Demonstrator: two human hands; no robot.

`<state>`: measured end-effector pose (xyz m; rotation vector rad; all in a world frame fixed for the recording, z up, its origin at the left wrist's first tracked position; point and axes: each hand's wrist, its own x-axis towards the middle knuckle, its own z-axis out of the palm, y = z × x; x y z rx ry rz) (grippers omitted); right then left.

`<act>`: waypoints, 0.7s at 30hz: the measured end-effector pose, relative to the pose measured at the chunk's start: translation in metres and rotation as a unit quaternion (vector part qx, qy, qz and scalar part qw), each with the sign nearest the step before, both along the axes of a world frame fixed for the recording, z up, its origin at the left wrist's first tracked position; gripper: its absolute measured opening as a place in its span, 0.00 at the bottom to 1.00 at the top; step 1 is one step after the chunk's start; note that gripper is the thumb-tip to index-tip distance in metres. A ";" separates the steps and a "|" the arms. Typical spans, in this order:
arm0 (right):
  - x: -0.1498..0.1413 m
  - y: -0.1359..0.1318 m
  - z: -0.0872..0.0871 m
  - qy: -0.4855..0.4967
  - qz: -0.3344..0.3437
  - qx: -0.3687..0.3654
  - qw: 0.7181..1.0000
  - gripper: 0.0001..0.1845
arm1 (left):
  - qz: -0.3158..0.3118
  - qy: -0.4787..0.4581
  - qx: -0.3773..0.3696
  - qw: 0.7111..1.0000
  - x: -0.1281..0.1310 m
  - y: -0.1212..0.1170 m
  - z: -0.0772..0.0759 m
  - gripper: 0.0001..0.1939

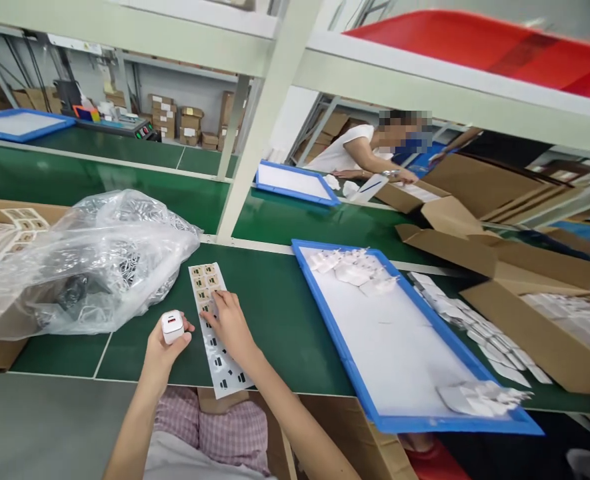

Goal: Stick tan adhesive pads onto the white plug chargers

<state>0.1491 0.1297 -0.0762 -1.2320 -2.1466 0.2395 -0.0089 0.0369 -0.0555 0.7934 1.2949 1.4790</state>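
Observation:
My left hand is closed around a small white USB wall charger, its end with the ports facing up. A long sticker sheet lies on the green bench, slanting away from the front edge. Gold-and-black stickers fill its far part, while dark cut-out shapes show on the near part. My right hand rests over the middle of the sheet, fingers apart, with fingertips touching it by the lowest stickers. Whether a sticker edge is lifted under them cannot be seen.
To the left, a clear plastic bag of grey items overlaps a cardboard box with more sticker sheets. On the right lies a blue-rimmed tray holding white pieces, beside an open carton. A metal post rises behind; a co-worker sits beyond.

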 end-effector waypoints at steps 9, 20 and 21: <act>0.025 -0.035 0.000 -0.006 0.035 -0.055 0.998 0.17 | -0.079 0.088 -0.015 0.993 -0.001 0.010 0.011 0.22; 0.031 -0.049 0.015 -0.008 0.039 -0.087 0.995 0.10 | -0.106 0.205 -0.055 0.972 0.007 0.011 0.005 0.16; 0.031 -0.047 0.017 -0.011 0.041 -0.089 0.995 0.10 | -0.104 0.210 -0.056 0.971 0.007 0.011 0.004 0.17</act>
